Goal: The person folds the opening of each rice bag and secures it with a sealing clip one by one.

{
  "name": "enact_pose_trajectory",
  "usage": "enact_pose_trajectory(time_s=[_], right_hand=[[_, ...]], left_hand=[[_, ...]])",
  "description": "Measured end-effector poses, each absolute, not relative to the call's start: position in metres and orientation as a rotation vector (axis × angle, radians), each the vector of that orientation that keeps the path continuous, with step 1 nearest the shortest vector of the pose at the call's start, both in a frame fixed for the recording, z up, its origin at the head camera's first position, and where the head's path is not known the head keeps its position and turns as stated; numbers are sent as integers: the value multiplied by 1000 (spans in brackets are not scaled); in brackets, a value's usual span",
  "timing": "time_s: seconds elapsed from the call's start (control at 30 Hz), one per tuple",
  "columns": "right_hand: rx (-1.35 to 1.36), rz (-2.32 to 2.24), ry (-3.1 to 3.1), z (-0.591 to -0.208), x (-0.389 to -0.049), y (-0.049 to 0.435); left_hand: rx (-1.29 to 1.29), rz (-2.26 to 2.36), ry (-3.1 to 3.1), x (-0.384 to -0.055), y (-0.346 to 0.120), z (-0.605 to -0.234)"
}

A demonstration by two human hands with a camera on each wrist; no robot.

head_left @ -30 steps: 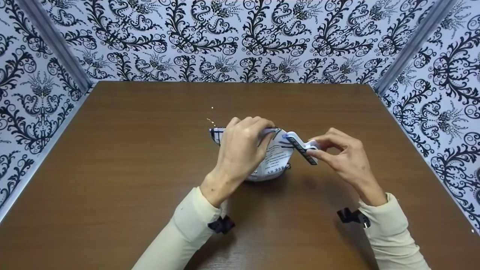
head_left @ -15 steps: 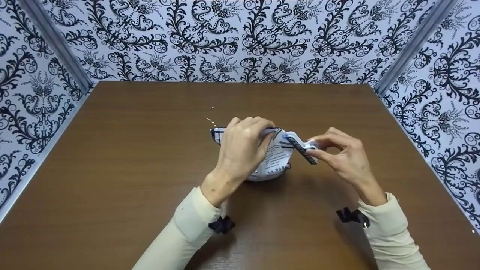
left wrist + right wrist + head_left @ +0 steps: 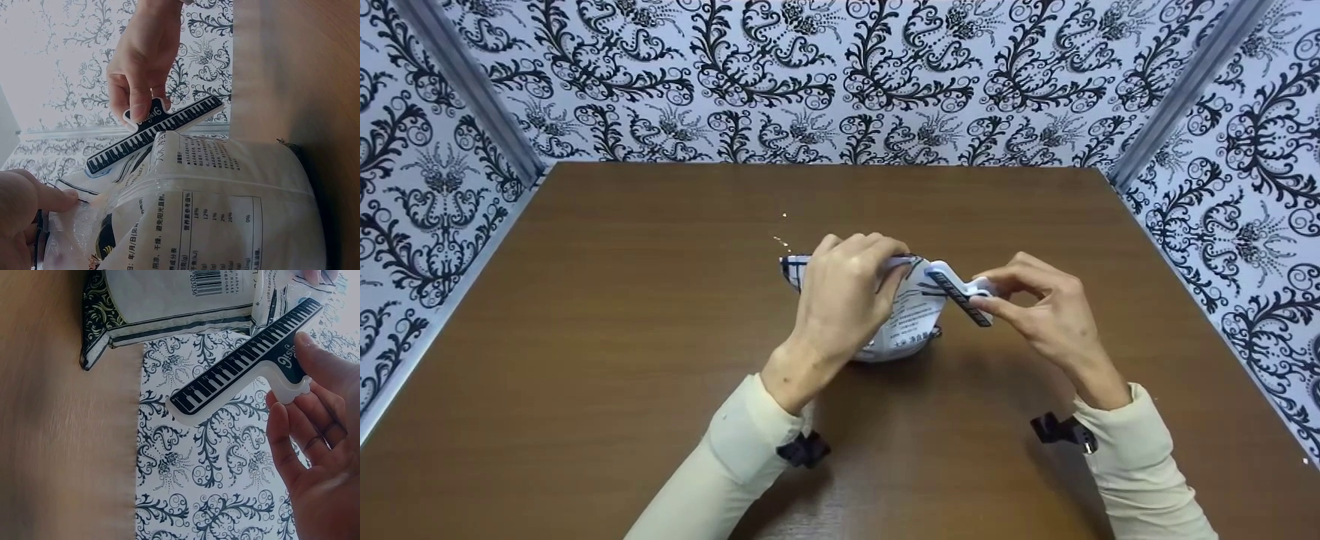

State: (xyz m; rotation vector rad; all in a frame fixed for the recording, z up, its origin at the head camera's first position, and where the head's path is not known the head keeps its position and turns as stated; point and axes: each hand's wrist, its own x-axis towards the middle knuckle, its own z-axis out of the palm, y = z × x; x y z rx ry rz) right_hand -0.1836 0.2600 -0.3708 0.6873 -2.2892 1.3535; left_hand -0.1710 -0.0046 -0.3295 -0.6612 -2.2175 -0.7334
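A white printed plastic food bag [image 3: 911, 319] stands on the table, its front covered in text and a nutrition table in the left wrist view. My left hand [image 3: 847, 292] grips its folded top edge from above, covering much of it in the head view. Between thumb and fingers, my right hand [image 3: 1042, 307] pinches a white bag clip [image 3: 152, 138] with a black-and-white piano-key strip along its bar. The clip slants at the bag's top right corner, its far end overlapping the corner in the left wrist view. Thumb and fingers press the clip's handles in the right wrist view [image 3: 287, 377].
Several tiny pale grains [image 3: 782, 242] lie on the brown wooden table [image 3: 660, 360] behind the bag. Walls [image 3: 840, 75] with black scroll patterns enclose the table's back and sides. Black wrist cameras sit at both sleeve cuffs.
My right hand and the clip have shifted very slightly left, toward the bag. The left hand and the bag stay where they were.
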Motion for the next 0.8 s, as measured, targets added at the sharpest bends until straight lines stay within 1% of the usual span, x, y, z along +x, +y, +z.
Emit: enact_pose_trajectory(time_s=[0.8], right_hand=[[702,1375,-2260,-366,-183,254]], left_hand=[[-660,-711,-2237,-171,-5,-329]])
